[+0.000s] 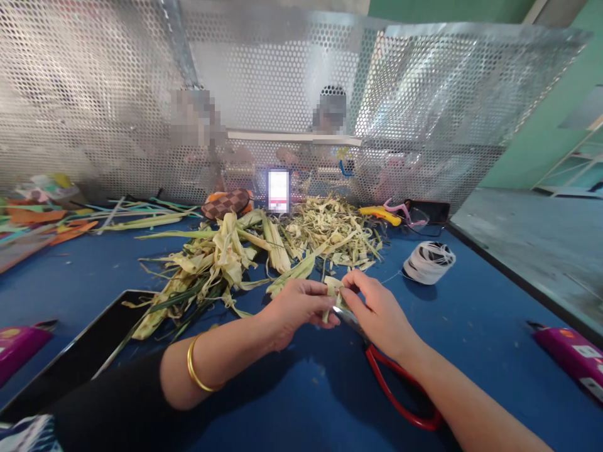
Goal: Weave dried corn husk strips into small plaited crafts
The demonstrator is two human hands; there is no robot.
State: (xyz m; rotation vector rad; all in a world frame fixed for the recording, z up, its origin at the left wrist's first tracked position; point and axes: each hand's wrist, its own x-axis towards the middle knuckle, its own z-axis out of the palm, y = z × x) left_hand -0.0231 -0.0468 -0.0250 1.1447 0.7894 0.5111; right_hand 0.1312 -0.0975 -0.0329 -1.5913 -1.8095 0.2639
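Note:
A small pale corn husk piece (333, 286) is pinched between both hands over the blue table. My left hand (299, 307), with a gold bangle on its forearm, closes its fingers on the left side of the piece. The thumb and fingers of my right hand (372, 307) grip its right side. Red-handled scissors (398, 392) extend beneath my right hand, the blades pointing toward the husk. Whether that hand also bears the scissors, I cannot tell. Just beyond the hands lie long corn husks (230, 257) and a heap of shredded husk (330, 226).
A spool of white thread (429, 262) stands to the right, a strand running toward my hands. Yellow-handled tool (381, 215), lit phone (279, 190) and checkered pouch (226, 204) lie at the back. A black tray (94, 339) sits left. Perforated metal panels (282, 69) rise behind; people sit beyond.

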